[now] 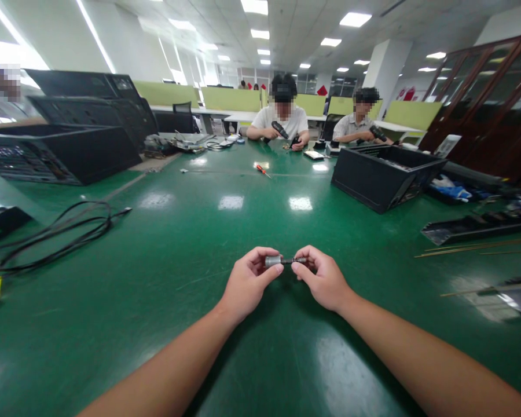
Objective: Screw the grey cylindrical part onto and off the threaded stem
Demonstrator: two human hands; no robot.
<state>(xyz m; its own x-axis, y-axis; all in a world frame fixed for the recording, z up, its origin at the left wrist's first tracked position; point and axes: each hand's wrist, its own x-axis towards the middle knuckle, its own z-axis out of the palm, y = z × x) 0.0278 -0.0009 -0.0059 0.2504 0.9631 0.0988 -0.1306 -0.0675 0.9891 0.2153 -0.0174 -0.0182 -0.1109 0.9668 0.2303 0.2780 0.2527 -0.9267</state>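
Note:
Between my two hands, just above the green tabletop, is a small silver metal cylinder (273, 261) with a thin dark shaft (287, 261) extending from its right end. My left hand (250, 281) pinches the cylinder between thumb and fingers. The ridged far end of the shaft sits in the fingertips of my right hand (326, 279). The piece lies level, running left to right. Fingers cover parts of it, so its exact kind cannot be made out.
Black computer cases (61, 152) stand at the left, above a coiled black cable (82, 229). Another open case (384, 176) is at the right, near thin rods (473, 247). A red screwdriver (262, 169) lies ahead. Across the table, two people (282, 119) hold power drills.

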